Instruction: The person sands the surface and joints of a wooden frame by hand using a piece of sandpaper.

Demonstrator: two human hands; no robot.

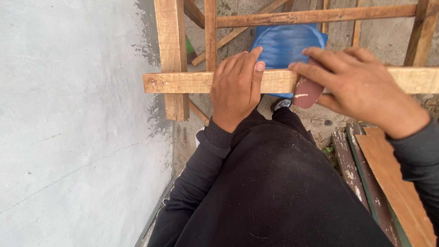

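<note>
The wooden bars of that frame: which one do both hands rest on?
The thick horizontal rail nearest the person. The left hand grips it; the right hand presses sandpaper against it.

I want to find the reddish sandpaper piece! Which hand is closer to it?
Right. The right hand presses the reddish sandpaper against the wooden rail. The left hand grips the rail beside it, not touching the sandpaper.

Black ribbed-cuff sleeves; dusty black trousers — seemingly pale-toed shoes.
</note>
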